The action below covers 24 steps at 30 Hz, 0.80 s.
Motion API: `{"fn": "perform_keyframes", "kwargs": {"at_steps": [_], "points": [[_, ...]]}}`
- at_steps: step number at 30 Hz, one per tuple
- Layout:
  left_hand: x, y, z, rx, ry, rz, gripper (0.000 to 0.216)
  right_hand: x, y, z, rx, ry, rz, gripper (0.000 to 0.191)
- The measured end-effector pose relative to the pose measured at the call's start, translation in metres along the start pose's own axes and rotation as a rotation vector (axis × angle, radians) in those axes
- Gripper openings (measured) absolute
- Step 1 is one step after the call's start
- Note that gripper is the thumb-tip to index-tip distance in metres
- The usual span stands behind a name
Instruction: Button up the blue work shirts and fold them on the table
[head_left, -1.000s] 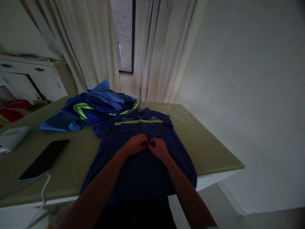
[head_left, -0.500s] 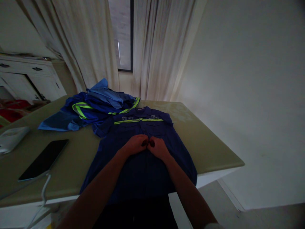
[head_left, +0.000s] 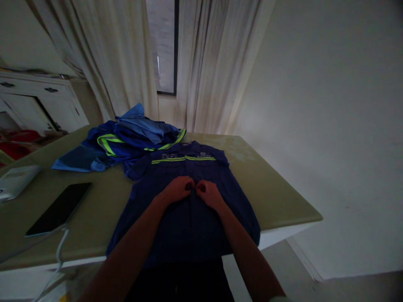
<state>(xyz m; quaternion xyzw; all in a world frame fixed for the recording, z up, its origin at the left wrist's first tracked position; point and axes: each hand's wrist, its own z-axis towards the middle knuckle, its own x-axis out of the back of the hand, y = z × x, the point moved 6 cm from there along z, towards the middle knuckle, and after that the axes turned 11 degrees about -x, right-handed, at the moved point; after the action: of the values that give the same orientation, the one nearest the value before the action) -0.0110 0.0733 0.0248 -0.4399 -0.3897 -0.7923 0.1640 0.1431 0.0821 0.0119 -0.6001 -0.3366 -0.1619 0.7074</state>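
A dark navy work shirt (head_left: 189, 226) lies front up on the table, collar away from me, with yellow-green stripes and pale lettering across its chest. My left hand (head_left: 179, 188) and my right hand (head_left: 208, 193) meet over its middle, at the front placket. Both are closed, fingertips pinching the shirt's front edges from either side. Whether a button sits between the fingers is too small and dark to tell. The shirt's lower hem hangs over the near table edge.
A heap of blue clothes (head_left: 138, 128) with reflective strips lies behind the shirt on the left. On the table's left are a black phone (head_left: 59, 209), a white cable (head_left: 59, 249) and a white device (head_left: 19, 181). Curtains (head_left: 217, 63) and a wall (head_left: 330, 117) stand beyond.
My fingertips have drawn slightly apart at the placket, both hands still pinching the shirt. The shirt and the heap lie as before.
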Motion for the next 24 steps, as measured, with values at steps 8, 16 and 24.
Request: {"fn": "perform_keyframes", "kwargs": {"at_steps": [8, 16, 24], "points": [[0.002, -0.007, -0.001, 0.066, 0.014, -0.165, 0.024, -0.001, -0.002, 0.001, -0.018, -0.037, -0.038, 0.012], [0.003, -0.006, -0.003, 0.047, -0.056, 0.004, 0.017, -0.003, -0.005, 0.0, 0.095, -0.047, -0.041, 0.017], [-0.008, -0.011, -0.001, 0.102, -0.047, -0.062, 0.019, -0.003, -0.011, 0.0, 0.171, 0.01, -0.054, 0.008]]}}
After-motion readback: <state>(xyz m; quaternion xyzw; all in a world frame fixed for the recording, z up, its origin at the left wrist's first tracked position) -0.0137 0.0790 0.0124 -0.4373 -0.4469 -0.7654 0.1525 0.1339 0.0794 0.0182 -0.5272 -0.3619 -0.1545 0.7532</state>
